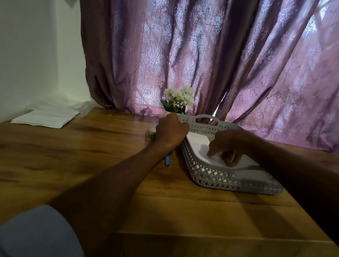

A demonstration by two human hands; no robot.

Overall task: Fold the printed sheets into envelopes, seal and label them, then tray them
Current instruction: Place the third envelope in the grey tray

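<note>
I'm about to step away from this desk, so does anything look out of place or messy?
Nothing stands out. The grey tray sits flat on the table with white envelopes inside, the paper stack lies tidy at far left, and the blue pen rests beside the tray.

Count of things on the table [78, 161]

One grey tray [230, 178], one stack of printed sheets [45, 117], one tape roll [151, 134], one blue pen [167, 161], one flower pot [178, 101], two hands.

Left hand [171, 128] fisted, right hand [226, 147] fingers down
</note>
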